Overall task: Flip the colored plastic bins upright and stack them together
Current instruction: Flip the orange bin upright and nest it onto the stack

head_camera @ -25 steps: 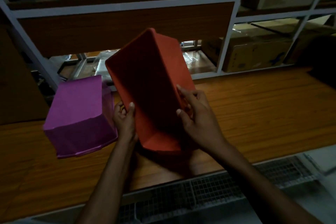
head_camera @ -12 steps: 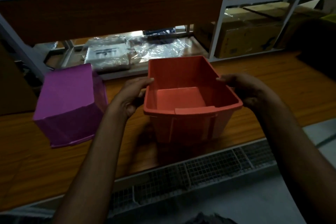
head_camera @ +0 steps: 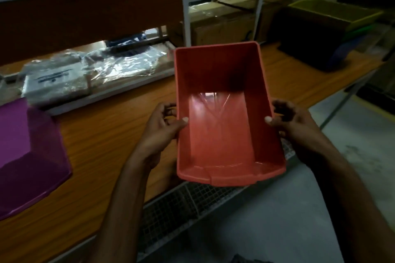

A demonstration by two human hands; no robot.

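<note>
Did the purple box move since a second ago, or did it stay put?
Cannot tell. The purple box sits upside down on the wooden table near the plastic-wrapped packages, as before. It looks further left only because the camera turned.

An orange rectangular plastic bin (head_camera: 224, 117) is seen open side up, its glossy inner floor and ribbed walls exposed, with a lowered notch in the near rim. It is held above the near edge of the wooden worktop, tipped toward the camera. At far left, a purple rectangular plastic bin (head_camera: 27, 156) is set upside down on the worktop, rim flat against the wood, partly cut off by the frame. At far right, a stack of upright bins (head_camera: 333, 28) is seen, an olive-yellow one uppermost, green and blue rims showing beneath.
</note>
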